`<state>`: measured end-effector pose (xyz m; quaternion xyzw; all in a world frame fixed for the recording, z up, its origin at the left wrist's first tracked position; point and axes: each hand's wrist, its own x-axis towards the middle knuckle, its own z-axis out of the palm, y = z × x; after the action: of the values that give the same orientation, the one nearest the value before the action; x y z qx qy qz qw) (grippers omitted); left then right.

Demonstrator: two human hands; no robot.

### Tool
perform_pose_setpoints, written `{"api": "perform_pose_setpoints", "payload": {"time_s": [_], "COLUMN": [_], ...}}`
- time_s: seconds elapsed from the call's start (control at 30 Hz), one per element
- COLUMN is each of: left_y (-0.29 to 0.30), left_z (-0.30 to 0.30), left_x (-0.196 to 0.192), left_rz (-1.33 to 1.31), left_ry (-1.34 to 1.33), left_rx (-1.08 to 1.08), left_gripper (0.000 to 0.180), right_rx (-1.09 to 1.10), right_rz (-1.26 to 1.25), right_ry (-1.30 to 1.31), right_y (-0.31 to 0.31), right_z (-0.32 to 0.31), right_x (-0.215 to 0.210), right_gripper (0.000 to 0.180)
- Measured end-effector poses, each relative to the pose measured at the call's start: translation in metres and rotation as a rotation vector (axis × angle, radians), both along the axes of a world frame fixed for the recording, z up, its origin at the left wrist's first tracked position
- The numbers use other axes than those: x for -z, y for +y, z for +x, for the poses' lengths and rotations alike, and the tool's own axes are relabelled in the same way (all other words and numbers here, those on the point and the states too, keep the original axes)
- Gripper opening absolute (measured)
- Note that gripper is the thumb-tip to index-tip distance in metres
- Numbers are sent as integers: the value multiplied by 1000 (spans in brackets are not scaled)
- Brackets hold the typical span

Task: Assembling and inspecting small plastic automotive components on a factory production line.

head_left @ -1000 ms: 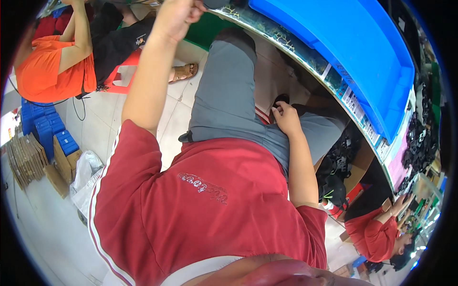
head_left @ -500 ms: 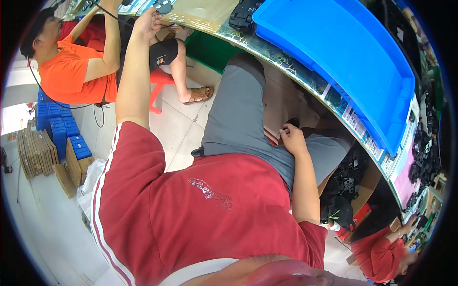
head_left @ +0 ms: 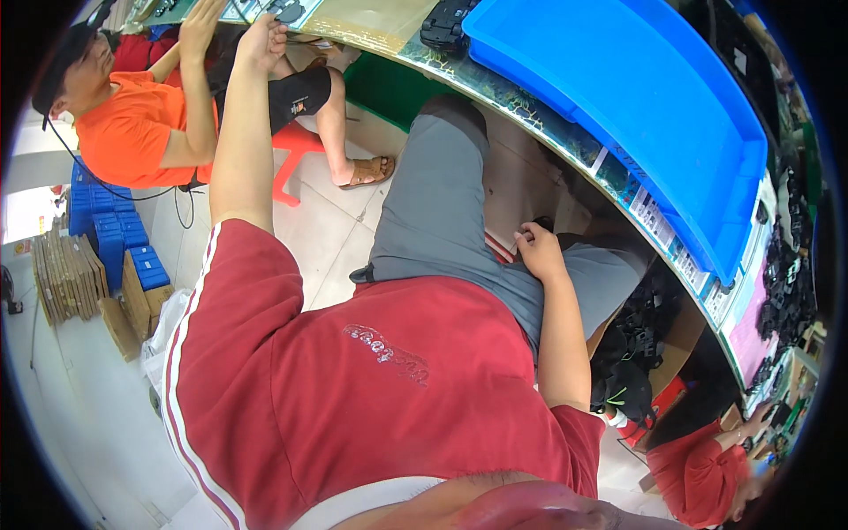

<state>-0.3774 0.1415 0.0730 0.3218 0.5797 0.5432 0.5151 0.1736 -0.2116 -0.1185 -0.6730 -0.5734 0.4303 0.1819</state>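
Observation:
My left hand [head_left: 262,44] is raised at the table's edge at the far left, its fingers curled in. Just beyond the fingertips lies a flat, round dark part [head_left: 287,11] on the table. Whether anything small is between the fingers is hidden. My right hand [head_left: 539,250] rests on my grey-trousered thigh, loosely bent with the fingers a little apart, and nothing shows in it. Across the table from it stands a large shallow blue tray [head_left: 618,97]. A black plastic part [head_left: 446,24] lies beside the tray's left corner.
At the left sits a co-worker in an orange shirt [head_left: 132,132], hands raised over the table. Another person in red [head_left: 702,473] works at the lower right. A green bin [head_left: 389,87] stands under the table. Cardboard stacks [head_left: 71,274] and blue boxes [head_left: 119,230] stand at the left.
My left hand has shifted slightly left, its fingers drawn in more. My right hand stays on my thigh. The orange-shirted co-worker's arms and hands have moved.

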Motion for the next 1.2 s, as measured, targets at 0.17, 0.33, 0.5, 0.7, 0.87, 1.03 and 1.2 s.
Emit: {"api": "perform_pose_setpoints", "payload": {"time_s": [0.17,0.33,0.5,0.7,0.87,1.03,1.2], "left_y": [-9,-15,-18,-22,-82,-197,-189], "left_z": [-2,-8,-7,6,119,209,233], "left_x": [-4,3,12,17,88,214,191], "left_rz": [25,124,269,397,124,378,300], "left_ry": [-56,-21,-112,-217,95,836,816], "left_rx": [-14,-75,-109,-34,50,270,375], "left_gripper": [20,25,24,34,21,15,12], "right_rx": [-13,-32,-24,-24,-61,-77,-81], "right_rz": [-5,-4,-7,5,138,64,35], "right_ry": [-12,-25,-13,-10,-111,-124,-153], "right_y": [-1,-1,-1,-1,-5,-5,-6], "right_z": [2,3,3,2,9,2,5], "right_x": [2,4,5,6,19,7,9], "right_gripper": [37,39,39,39,41,40,42]}}
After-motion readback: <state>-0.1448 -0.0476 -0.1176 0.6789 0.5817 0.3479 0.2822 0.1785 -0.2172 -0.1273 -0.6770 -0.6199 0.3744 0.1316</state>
